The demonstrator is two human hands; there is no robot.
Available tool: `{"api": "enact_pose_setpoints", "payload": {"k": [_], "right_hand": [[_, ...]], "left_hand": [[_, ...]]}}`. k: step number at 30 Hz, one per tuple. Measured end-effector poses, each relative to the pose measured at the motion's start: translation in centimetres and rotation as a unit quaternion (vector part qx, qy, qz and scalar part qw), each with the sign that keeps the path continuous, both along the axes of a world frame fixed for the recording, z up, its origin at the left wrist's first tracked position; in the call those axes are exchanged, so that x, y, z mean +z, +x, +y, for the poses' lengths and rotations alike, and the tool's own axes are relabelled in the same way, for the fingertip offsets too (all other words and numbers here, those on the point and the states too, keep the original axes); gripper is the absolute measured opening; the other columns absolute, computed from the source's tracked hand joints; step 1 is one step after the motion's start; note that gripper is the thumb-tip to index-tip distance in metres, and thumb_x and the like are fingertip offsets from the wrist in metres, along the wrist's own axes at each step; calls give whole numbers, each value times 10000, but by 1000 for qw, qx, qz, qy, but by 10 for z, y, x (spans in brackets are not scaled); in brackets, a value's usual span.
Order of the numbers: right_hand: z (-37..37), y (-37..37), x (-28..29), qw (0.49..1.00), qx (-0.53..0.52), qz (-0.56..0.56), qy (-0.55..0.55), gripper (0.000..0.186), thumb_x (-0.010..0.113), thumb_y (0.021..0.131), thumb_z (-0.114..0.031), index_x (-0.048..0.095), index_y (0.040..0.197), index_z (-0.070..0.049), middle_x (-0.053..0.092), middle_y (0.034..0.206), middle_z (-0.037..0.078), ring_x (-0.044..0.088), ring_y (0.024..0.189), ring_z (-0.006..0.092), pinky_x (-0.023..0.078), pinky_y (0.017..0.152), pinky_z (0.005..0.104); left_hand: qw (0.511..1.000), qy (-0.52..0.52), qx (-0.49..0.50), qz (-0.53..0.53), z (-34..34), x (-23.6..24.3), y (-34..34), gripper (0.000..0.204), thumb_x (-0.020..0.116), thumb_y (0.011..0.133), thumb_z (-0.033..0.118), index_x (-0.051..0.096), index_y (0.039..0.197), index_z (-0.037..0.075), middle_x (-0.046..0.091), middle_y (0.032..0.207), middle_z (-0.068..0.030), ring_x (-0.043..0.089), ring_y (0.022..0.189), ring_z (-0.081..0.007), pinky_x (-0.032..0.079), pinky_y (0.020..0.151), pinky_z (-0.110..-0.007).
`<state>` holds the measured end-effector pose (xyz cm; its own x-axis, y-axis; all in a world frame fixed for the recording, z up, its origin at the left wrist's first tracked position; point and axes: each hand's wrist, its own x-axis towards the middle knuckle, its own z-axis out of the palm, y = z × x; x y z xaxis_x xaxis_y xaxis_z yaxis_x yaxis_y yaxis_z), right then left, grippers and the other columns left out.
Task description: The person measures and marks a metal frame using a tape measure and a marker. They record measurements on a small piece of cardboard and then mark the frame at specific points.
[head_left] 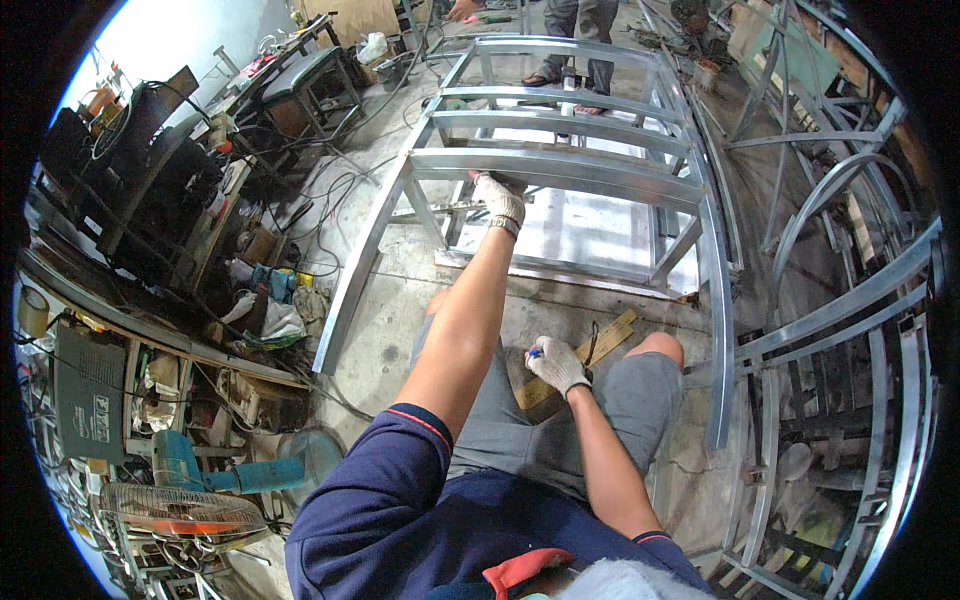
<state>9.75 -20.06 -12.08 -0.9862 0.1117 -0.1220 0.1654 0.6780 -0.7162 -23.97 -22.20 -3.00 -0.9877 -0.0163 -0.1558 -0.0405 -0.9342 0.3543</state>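
Observation:
My left hand, in a whitish knit glove, reaches forward to the near crossbar of a welded metal frame. Its fingers are closed at the bar's lower edge, beside a small dark shape and a spot of red; what they grip is unclear. Closer to me, between my knees, my right hand wears a matching glove. Its fingers are pinched round a small blue-tipped thing, pen-like, though its kind is too small to be sure of. Below that hand lies a yellowish flat strip with a dark loop near it.
A white sheet lies under the frame. Beyond it stands another person in sandals. Cables trail over the floor at left, near cluttered benches. A wire-caged fan is lower left; metal racks crowd the right.

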Motion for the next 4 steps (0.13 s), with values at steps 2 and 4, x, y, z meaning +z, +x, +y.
{"api": "enact_pose_setpoints", "payload": {"k": [2, 4], "right_hand": [[0, 1, -3, 1000, -13, -7, -8, 301, 720, 820, -307, 704, 928, -27, 714, 946, 253, 683, 946, 420, 532, 833, 484], [0, -3, -8, 1000, 0, -22, -3, 323, 728, 814, -335, 711, 945, -40, 710, 955, 262, 681, 961, 416, 529, 843, 487]], "left_hand": [[1000, -16, -1, 3, 1, -1, -3, 770, 389, 965, 753, 556, 1402, 141, 595, 1410, -120, 598, 1212, -340, 484, 1017, -570], [1000, -19, -2, 0, -1, -8, -9, 805, 398, 944, 780, 525, 1435, 154, 507, 1507, -117, 529, 1301, -357, 458, 1012, -638]]}}
